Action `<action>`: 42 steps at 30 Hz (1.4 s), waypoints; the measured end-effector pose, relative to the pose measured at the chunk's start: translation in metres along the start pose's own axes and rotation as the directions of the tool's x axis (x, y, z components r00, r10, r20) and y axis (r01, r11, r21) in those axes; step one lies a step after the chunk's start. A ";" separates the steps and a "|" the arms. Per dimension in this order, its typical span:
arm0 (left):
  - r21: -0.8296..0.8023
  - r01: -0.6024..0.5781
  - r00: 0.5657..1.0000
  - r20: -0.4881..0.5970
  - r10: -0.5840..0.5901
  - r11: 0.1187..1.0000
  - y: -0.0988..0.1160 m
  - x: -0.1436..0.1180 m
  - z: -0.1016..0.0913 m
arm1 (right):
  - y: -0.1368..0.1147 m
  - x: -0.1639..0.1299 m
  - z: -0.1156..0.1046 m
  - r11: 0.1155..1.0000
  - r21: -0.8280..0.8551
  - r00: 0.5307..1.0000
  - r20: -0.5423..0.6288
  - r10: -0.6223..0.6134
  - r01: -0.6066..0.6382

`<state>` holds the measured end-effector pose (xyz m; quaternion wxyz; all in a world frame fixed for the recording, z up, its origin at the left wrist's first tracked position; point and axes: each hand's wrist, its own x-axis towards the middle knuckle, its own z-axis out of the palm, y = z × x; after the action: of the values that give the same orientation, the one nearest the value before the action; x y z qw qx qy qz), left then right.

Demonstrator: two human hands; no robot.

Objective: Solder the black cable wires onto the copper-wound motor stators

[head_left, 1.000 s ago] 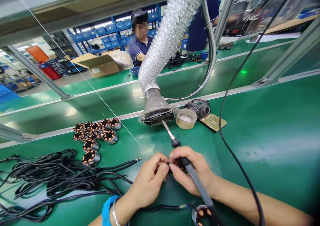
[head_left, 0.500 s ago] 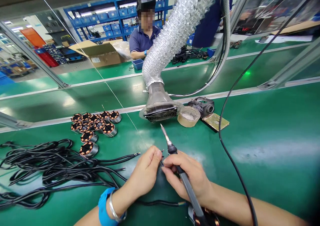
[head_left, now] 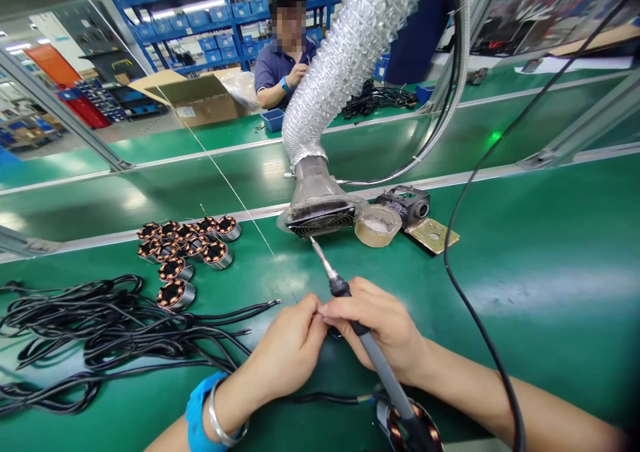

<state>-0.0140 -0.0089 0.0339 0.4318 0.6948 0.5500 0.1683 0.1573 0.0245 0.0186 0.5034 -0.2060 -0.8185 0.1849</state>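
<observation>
On a factory assembly line, a green bench mat [head_left: 525, 252] stretches beneath a fume-extraction duct [head_left: 345, 59]. At its near edge the right hand [head_left: 385, 325] closes around a soldering iron [head_left: 367, 345], tip raised toward the duct's fan mouth, while its fingertips meet those of the left hand [head_left: 287, 349]; both pinch something small between them, apparently a wire end, though the fingers hide it. A black lead [head_left: 325, 397] runs below the wrists toward a copper-wound motor stator [head_left: 407, 432] at the frame's bottom edge. The work looks to be the preparing of a lead before soldering; the next move would call for steadying the wire and bringing the iron's tip down to it. Further left lie a cluster of stators [head_left: 187, 249] and a tangle of black cables [head_left: 100, 332]. A tape roll [head_left: 377, 225] sits beside the fan. Across the line, a seated person [head_left: 280, 65] works.
</observation>
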 end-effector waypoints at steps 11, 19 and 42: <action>-0.026 0.000 0.999 0.046 0.001 1.000 -0.004 0.006 -0.011 | 0.011 -0.001 -0.015 0.999 -0.022 0.996 0.080 0.035 -0.033; -0.398 0.130 0.984 0.167 -0.067 0.908 -0.009 0.014 -0.009 | 0.019 -0.008 -0.012 0.997 0.075 0.989 0.146 0.000 -0.011; -0.387 0.124 0.980 -0.095 -0.174 0.914 -0.009 0.035 -0.001 | 0.009 -0.030 -0.045 0.854 0.268 0.816 -0.270 0.511 -0.446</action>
<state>-0.0087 0.0235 0.0191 0.5334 0.5422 0.5849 0.2818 0.2118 0.0203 0.0107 0.5881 -0.3842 -0.6214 0.3469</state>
